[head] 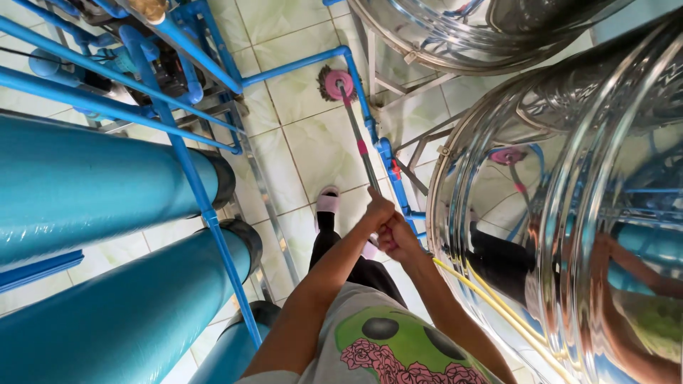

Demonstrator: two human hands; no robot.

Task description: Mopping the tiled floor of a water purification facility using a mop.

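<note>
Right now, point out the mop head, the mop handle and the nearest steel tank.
mop head (337,83), head view, on its pink round disc.
mop handle (359,147), head view, on the pink band midway along the shaft.
steel tank (569,213), head view, on its shiny ribbed side wall.

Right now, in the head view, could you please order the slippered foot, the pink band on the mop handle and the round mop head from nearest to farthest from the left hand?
From the left hand:
1. Slippered foot, just to its left on the tiles.
2. Pink band, up the handle.
3. Mop head, at the handle's far end by the blue pipe.
</note>
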